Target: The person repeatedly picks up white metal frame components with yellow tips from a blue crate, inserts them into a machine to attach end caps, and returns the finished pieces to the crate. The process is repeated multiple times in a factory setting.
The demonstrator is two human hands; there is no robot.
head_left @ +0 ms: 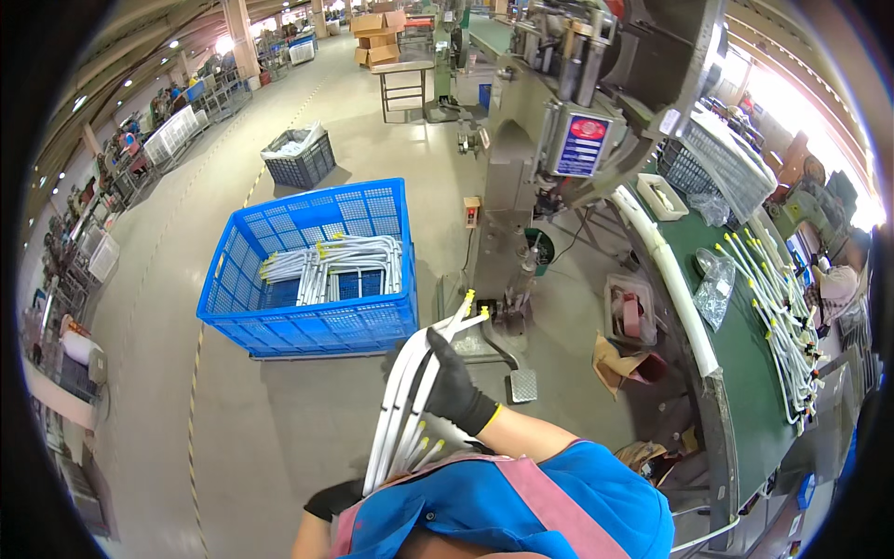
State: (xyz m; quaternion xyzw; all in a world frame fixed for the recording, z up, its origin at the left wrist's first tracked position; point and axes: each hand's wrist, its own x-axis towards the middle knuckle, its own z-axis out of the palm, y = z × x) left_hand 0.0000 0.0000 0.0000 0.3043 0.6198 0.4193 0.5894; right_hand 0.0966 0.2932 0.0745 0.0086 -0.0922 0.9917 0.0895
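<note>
A bundle of several white bent tubes with yellow end caps leans up along my front, tilted to the right at its top. My right hand, in a black glove with a yellow cuff edge, is closed around the tubes just below their upper ends. My left hand, gloved in black too, lies against the lower part of the bundle at my left side. Its fingers are hidden behind the tubes and my clothing. More white bent tubes with yellow ends lie stacked inside a blue plastic crate ahead of me.
A grey-green machine stands ahead with a foot pedal on the floor. On my right runs a green-topped bench carrying a pile of white tubes. Behind the blue crate sits a dark crate. A person is at the far right.
</note>
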